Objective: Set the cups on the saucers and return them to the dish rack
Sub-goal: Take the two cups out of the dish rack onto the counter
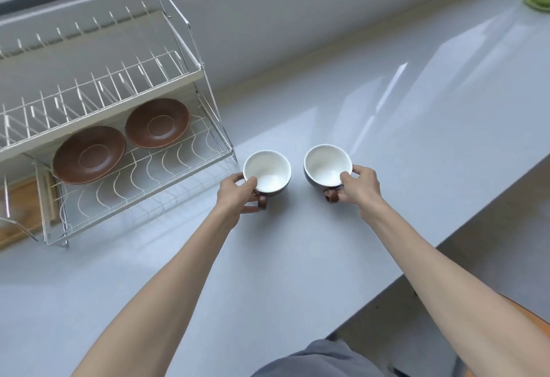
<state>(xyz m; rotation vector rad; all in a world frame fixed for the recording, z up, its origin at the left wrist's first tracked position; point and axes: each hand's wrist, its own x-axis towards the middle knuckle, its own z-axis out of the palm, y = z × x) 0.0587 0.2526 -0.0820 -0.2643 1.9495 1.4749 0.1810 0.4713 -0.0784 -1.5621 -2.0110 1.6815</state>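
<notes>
Hands gripped one cup each: left hand (238, 195) on left cup (267, 172), right hand (358, 187) on right cup (327, 168).
Risk: cups clipping the rack (143, 174) wires, or sliding off the tilted saucers (89, 154).

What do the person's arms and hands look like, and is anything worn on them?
Both arms are bare as far up as the picture shows: no sleeves are visible. The left hand and the right hand have no gloves, and I see no rings, watch or bracelet on either hand or wrist. The only clothing visible is a piece of grey fabric at the bottom edge.
</notes>
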